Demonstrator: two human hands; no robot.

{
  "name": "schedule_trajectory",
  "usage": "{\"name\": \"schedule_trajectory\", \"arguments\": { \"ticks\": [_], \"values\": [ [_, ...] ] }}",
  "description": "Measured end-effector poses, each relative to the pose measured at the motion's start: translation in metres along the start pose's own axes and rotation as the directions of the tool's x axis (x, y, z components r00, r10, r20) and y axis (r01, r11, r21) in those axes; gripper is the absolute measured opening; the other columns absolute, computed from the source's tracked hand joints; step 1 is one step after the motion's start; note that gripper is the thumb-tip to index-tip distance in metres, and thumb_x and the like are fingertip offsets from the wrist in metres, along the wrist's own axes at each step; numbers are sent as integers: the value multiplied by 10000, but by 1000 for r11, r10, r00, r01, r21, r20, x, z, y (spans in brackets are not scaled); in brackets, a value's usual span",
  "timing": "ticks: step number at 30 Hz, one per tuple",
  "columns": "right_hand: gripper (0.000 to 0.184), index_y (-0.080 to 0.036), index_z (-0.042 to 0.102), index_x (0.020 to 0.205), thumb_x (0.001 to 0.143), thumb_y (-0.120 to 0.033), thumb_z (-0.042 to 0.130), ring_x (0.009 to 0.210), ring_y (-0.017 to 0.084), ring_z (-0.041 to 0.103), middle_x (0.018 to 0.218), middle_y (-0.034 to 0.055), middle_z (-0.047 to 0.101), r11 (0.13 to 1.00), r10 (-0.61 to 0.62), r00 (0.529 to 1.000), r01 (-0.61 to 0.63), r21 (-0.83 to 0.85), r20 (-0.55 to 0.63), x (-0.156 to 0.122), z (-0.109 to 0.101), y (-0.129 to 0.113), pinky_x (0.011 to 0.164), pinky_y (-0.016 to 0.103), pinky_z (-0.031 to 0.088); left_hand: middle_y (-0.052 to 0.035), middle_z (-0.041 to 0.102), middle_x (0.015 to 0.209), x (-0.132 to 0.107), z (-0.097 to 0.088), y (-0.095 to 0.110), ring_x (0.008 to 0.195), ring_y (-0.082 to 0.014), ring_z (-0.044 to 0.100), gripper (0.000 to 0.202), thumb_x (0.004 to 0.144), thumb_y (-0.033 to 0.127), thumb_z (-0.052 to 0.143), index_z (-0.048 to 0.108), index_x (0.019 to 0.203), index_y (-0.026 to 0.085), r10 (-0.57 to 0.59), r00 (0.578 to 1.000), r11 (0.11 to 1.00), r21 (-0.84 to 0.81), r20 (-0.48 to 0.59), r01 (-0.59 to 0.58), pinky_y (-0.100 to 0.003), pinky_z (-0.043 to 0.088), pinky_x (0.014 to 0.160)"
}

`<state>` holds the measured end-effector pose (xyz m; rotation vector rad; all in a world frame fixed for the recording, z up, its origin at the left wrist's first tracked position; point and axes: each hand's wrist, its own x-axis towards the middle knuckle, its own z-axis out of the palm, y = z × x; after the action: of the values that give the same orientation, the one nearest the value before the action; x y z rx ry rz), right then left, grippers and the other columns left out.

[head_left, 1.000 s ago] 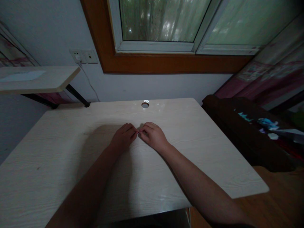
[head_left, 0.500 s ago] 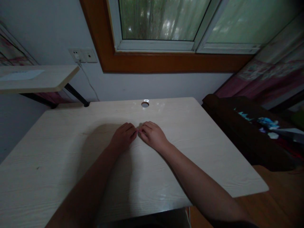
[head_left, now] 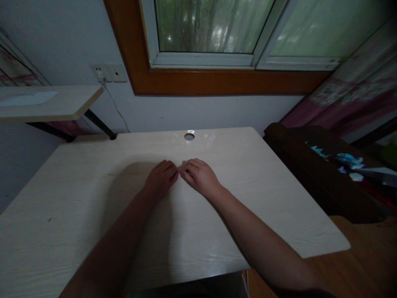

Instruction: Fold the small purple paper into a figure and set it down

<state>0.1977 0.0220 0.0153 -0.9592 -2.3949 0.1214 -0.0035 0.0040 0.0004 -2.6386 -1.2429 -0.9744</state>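
Observation:
My left hand (head_left: 161,177) and my right hand (head_left: 200,176) rest side by side over the middle of the pale wood-grain desk (head_left: 273,198). Both are closed, with fingers and thumbs pinched and the tips nearly meeting. Between them shows a tiny bit of a small pink thing (head_left: 180,171), gripped from both sides. The fingers cover most of it, so its kind cannot be made out.
A raised shelf (head_left: 62,103) on black legs stands at the back left, with a paper (head_left: 29,98) on it. Near the desk's back edge is a round cable hole (head_left: 189,137). A dark brown piece of furniture (head_left: 297,165) with assorted items stands to the right.

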Motion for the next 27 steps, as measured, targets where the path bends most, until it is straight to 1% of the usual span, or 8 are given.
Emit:
{"name": "schedule_trajectory", "arguments": {
  "ticks": [5, 10, 19, 23, 27],
  "values": [
    [152, -180, 682, 884, 949, -279, 585, 844, 204, 570, 858, 80, 646, 999, 38, 999, -38, -21, -11, -1, 1, -2, 778, 331, 445, -63, 637, 879, 1, 0, 0, 837, -195, 578, 94, 931, 170, 559, 649, 906, 176, -13, 1000, 1000, -12, -4, 13, -350, 503, 817],
    [131, -180, 671, 877, 939, -262, 590, 851, 201, 571, 865, 72, 645, 999, 44, 999, -44, -5, -9, -1, 2, -3, 793, 329, 444, -57, 640, 881, 0, -1, 0, 841, -189, 578, 88, 927, 163, 564, 646, 898, 177, -18, 1000, 999, -27, 0, 18, -347, 501, 831],
    [107, -193, 664, 852, 923, -255, 613, 826, 190, 571, 837, 56, 633, 995, 91, 995, -89, 47, -47, -3, 5, -2, 770, 314, 439, -60, 641, 887, 0, -1, -1, 844, -193, 575, 93, 929, 162, 557, 646, 911, 182, -20, 1000, 999, -35, 6, 20, -356, 496, 843],
    [111, -196, 672, 868, 930, -267, 612, 823, 185, 575, 840, 52, 638, 995, 88, 995, -85, 61, -42, -4, 5, -1, 767, 307, 442, -59, 640, 891, -2, 0, -2, 846, -191, 569, 97, 937, 175, 554, 649, 921, 181, -28, 999, 999, -35, 26, 29, -350, 495, 831],
    [114, -192, 671, 854, 929, -252, 608, 819, 184, 574, 836, 55, 637, 996, 75, 997, -74, 41, -30, -3, 4, -2, 764, 306, 441, -57, 639, 886, -2, 1, -3, 837, -191, 568, 88, 932, 176, 564, 648, 909, 181, -23, 1000, 999, -34, 5, 24, -345, 498, 815]
  ]
}}
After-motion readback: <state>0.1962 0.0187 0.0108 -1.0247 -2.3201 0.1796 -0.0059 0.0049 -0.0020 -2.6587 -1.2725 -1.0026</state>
